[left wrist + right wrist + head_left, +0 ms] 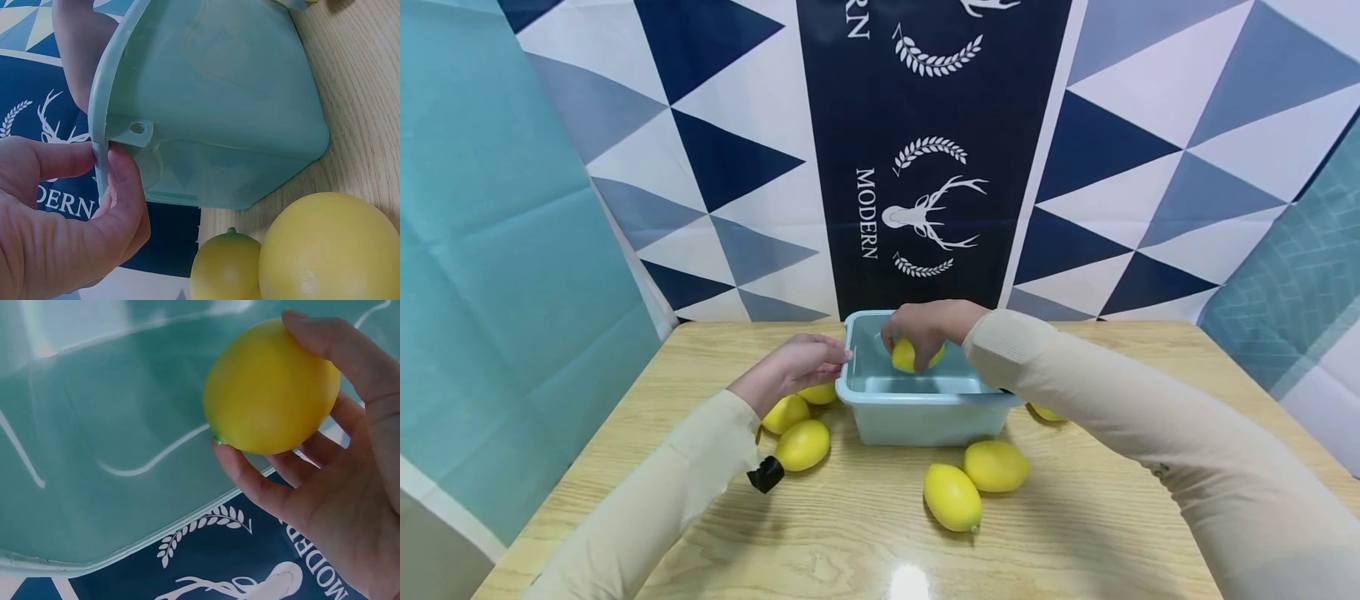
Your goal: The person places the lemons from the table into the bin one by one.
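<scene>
A light blue-green plastic basin stands on the table. My left hand pinches its left rim between thumb and fingers, as the left wrist view shows from below the rim. Inside the basin's opening, my right hand grips a yellow lemon. In the right wrist view the thumb and fingers curl round this lemon, its small green tip pointing away from the palm, with the basin's inner wall behind it.
Several lemons lie left of the basin, one beside a black wrist-worn device. Two more, a lemon and its neighbour, lie in front. Another lemon shows partly under the right sleeve. A patterned cloth hangs behind the table.
</scene>
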Demonstrator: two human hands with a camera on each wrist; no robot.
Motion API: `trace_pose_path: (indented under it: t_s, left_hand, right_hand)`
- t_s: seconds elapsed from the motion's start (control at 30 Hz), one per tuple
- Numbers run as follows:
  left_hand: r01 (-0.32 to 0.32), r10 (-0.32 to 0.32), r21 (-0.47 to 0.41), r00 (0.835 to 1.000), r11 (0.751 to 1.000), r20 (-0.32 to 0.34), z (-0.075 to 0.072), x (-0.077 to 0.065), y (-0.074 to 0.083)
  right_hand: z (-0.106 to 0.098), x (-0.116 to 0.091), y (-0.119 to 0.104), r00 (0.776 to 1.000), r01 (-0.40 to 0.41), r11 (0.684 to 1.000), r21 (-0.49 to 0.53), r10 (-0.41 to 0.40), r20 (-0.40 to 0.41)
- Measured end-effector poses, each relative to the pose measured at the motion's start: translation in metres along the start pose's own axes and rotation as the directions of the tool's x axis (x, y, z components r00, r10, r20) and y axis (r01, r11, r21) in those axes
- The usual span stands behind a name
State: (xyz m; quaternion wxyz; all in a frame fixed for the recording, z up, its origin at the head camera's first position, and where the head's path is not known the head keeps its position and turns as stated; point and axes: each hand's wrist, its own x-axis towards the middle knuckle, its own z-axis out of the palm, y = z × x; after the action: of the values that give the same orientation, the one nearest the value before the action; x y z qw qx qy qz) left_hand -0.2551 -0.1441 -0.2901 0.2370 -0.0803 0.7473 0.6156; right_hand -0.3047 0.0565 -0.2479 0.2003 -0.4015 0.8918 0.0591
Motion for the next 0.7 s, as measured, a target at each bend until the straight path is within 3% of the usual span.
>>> trace_pose_path:
  t_s: [0.7]
  left_hand:
    - [-0.002, 0.002, 0.000, 1.000, 1.000, -0.010, -0.0007, 0.0018, 0.0007]
  right_hand:
    - [-0.0007, 0.0028, -0.0010, 0.991, -0.081, 0.996, -0.029, 0.083, 0.104]
